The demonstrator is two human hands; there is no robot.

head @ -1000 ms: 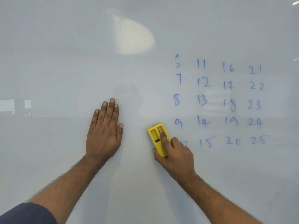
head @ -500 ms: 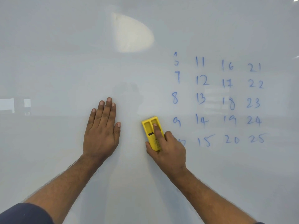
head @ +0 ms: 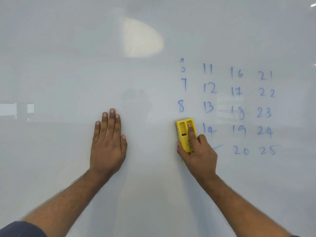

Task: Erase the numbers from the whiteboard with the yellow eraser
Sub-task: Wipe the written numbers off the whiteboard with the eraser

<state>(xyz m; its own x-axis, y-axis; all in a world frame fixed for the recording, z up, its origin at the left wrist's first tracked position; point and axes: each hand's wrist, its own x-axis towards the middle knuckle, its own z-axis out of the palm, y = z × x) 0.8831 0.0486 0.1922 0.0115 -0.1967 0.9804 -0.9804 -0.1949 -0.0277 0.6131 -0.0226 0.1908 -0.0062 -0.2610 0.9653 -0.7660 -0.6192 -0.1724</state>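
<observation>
A white whiteboard [head: 68,65] fills the view. Blue handwritten numbers [head: 237,93] stand in columns at the right, from a smeared 6, 7 and 8 across to 21–25. My right hand [head: 198,151] presses the yellow eraser [head: 183,132] flat against the board, index finger along its back. The eraser covers the spot of the 9 in the leftmost column; my hand hides most of the 15. My left hand [head: 108,142] lies flat on the board, fingers together, holding nothing.
A bright oval light reflection [head: 140,36] shows on the board above centre. Faint window reflections [head: 15,110] sit at the left edge. The left half of the board bears no writing.
My right hand has slid the eraser to the right, onto the 9 and the bottom of the leftmost column. My left hand stays flat in place.
</observation>
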